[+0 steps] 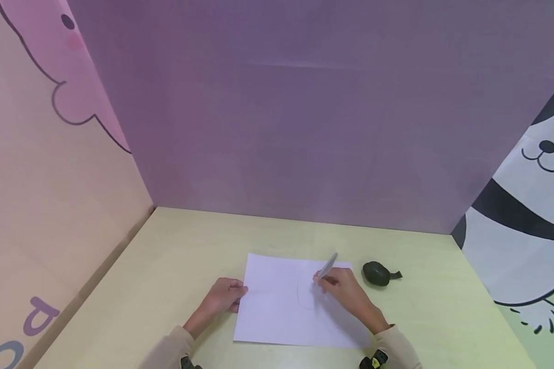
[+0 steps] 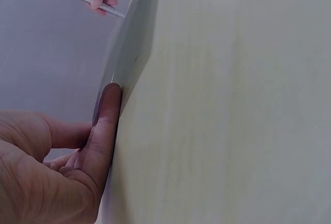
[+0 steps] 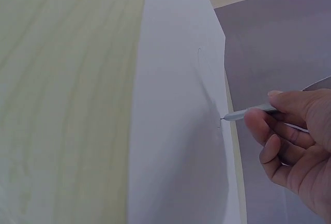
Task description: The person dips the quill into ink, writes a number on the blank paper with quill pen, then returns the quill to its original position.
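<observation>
A white sheet of paper (image 1: 268, 318) lies on the table. My right hand (image 1: 346, 292) pinches a slim grey pen (image 1: 328, 265) between thumb and fingers, its tip down at the paper in the right wrist view. Left of the pen runs a faint, thin curved line (image 1: 298, 294). At the sheet's left edge, my left hand (image 1: 223, 295) holds the paper with its thumb and fingers. In the left wrist view, one finger (image 2: 106, 120) lies along that edge, and the thumb reaches toward it from the left. The other fingers there are partly hidden.
Right of the paper rests a dark rounded thing (image 1: 376, 274) with a short flared tail. The pale wood-grain table (image 1: 189, 246) meets a purple panel (image 1: 277, 128) at the back. Side panels with cartoon animals stand left and right.
</observation>
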### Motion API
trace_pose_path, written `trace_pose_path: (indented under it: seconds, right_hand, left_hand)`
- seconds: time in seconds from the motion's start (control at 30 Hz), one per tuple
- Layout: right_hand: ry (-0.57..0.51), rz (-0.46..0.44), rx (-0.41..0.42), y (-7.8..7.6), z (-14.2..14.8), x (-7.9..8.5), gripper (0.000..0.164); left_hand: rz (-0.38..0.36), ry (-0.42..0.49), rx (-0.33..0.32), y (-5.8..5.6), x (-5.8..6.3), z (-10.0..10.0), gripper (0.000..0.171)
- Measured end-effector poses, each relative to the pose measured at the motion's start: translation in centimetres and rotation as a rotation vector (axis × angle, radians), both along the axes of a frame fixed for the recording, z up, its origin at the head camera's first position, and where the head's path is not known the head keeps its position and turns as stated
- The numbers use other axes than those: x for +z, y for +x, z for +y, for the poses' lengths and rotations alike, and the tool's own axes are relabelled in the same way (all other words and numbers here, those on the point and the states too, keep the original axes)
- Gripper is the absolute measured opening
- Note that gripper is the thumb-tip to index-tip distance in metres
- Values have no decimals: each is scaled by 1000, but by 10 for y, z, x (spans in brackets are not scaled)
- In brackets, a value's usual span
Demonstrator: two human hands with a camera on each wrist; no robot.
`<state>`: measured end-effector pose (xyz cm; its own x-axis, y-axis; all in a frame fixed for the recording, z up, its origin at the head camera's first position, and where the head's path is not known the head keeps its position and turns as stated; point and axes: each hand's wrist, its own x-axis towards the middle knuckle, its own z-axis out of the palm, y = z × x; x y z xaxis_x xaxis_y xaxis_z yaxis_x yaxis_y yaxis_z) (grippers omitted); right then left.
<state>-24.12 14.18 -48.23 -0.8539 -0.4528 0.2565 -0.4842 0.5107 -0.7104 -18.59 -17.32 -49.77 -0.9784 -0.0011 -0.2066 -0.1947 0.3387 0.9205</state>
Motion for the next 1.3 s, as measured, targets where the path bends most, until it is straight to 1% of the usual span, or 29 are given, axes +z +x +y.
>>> trace_pose_path:
  seconds: [0.13,0.23,0.37,0.5,0.63,0.67,0.73,0.83,0.97,1.03,1.13,1.3]
  right_hand:
    - [8,12,10,-4,-3,-4,17]
    - [7,-12,22,-5,-5,-6,17]
    - [12,-4,19,-2,-5,-5,15]
    - [9,17,14,-1,-5,-3,15]
    - [-1,9,27,-1,-6,-3,16]
    - [1,12,30,-2,-6,-3,16]
    - [9,16,38,-2,-7,-4,17]
    - [25,18,34,-3,-9,-5,17]
    - [21,-1,39,-4,-14,-5,18]
    - [13,-8,47,-4,-15,-5,19]
    - [6,-19,51,-3,-17,-6,20]
    - [-17,-13,61,-3,-22,-8,18]
  left_hand:
    - [15,4,-3,1,1,-1,16]
    - [5,5,0,2,1,-2,15]
    - [-21,0,10,1,-1,-1,16]
    - [-20,-6,31,0,-3,0,14]
    - [-26,4,22,0,-2,-1,14]
    - [-28,7,16,0,-2,-1,15]
    - [-36,17,5,-1,-1,-1,22]
    - [-35,31,-2,-1,0,-2,27]
    - [-36,13,22,0,1,-2,17]
    - [-40,-3,40,0,1,-1,15]
    - [-44,-7,48,0,1,-1,17]
    - [-43,-16,48,0,2,-1,17]
